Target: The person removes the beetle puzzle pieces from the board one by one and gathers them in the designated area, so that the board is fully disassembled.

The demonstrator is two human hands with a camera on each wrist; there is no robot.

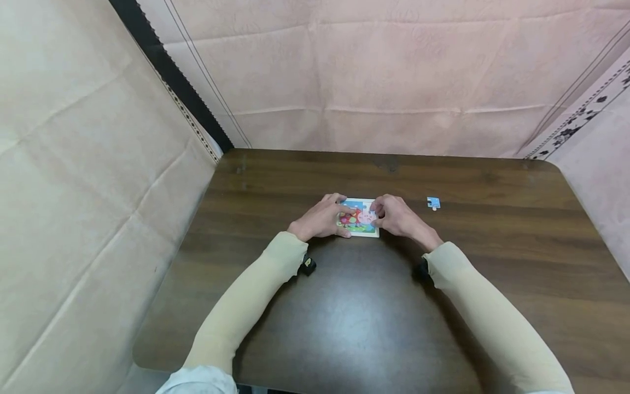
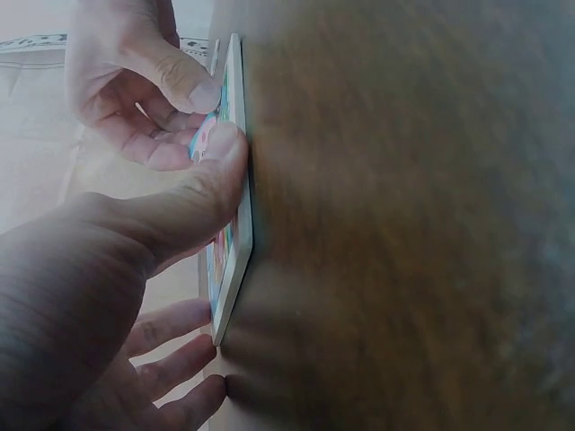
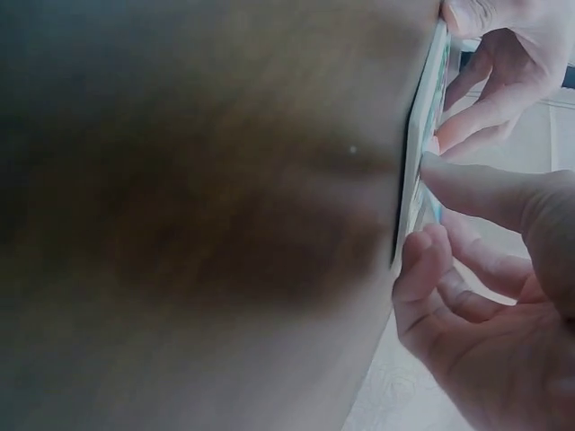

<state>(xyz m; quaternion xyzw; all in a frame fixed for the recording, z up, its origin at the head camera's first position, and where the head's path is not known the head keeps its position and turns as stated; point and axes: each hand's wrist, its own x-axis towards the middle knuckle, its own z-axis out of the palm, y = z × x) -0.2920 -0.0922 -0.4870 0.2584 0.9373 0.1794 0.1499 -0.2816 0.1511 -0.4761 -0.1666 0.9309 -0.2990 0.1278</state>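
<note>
A small framed jigsaw puzzle (image 1: 365, 234) lies flat on the table, its picture showing a pink cartoon figure in red and blue. My left hand (image 1: 325, 217) holds its left side, the thumb at the near edge and a finger reaching over the picture. At the right side, my right hand (image 1: 395, 215) pinches a puzzle piece (image 2: 203, 136) between thumb and fingers. That piece looks tilted against the picture, and the fingers mostly hide it. To the right of this hand, a loose blue puzzle piece (image 1: 433, 203) lies apart on the wood.
The brown wooden table (image 1: 275, 180) has rounded corners and reaches back to a pale cloth wall (image 1: 394, 71). Another pale cloth (image 1: 98, 191) hangs along the left side. A dark wrist device (image 1: 308, 266) shows under the left sleeve cuff.
</note>
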